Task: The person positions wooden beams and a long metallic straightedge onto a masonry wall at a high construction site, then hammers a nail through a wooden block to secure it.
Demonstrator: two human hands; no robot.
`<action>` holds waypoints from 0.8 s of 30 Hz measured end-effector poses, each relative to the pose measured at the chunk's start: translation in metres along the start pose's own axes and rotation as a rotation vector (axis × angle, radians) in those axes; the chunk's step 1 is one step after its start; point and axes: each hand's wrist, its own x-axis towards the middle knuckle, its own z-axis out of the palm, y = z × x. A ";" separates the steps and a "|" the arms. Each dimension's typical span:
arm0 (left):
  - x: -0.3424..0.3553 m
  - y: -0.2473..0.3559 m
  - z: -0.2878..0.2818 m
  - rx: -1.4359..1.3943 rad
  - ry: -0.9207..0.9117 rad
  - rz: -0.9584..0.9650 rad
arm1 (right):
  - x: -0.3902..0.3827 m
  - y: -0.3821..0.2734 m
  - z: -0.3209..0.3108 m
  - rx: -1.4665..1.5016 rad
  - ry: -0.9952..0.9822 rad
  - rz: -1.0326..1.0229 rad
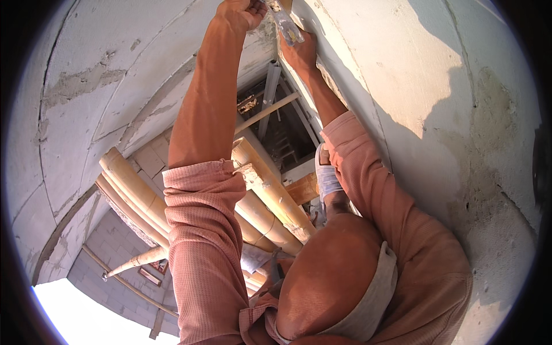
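Note:
Both arms reach up to the corner where two pale block walls meet. My left hand (244, 12) is at the top edge of the view with its fingers curled in; what they hold, if anything, does not show. Just to its right is a narrow flat strip (287, 26), greyish and smeared with mortar, its upper end cut off by the view. My right hand (302, 50) is closed beside the strip's lower end, against the right wall (402, 75). Its fingertips are partly hidden, and I cannot make out what is in them.
Thick bamboo poles (267, 221) lie beneath me, with more poles (135, 190) to the left. My bent knee (328, 276) and a foot in a light shoe (328, 172) are near the right wall. A dark opening crossed by bars (269, 100) drops away below the corner.

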 end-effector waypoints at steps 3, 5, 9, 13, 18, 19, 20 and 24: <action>0.001 -0.001 -0.004 0.073 -0.026 0.025 | -0.004 -0.004 0.008 0.083 -0.026 0.086; 0.004 0.002 0.004 0.038 -0.060 0.000 | 0.003 0.004 0.003 -0.113 -0.029 -0.050; -0.007 -0.001 0.006 0.011 0.042 0.001 | -0.003 -0.004 0.009 0.006 0.028 0.010; -0.006 0.002 0.007 0.023 0.057 -0.025 | 0.000 0.006 0.012 -0.125 0.007 -0.039; -0.005 0.000 0.014 0.033 0.130 0.001 | -0.015 0.003 0.004 0.363 0.018 0.496; -0.004 -0.001 0.007 0.030 0.128 0.004 | -0.018 0.000 0.000 0.465 0.036 0.577; -0.004 -0.005 -0.002 -0.018 0.012 0.003 | -0.023 -0.002 -0.007 -0.130 0.044 0.202; -0.065 -0.040 0.046 -0.192 0.322 -0.042 | -0.050 -0.054 -0.039 0.350 0.206 0.553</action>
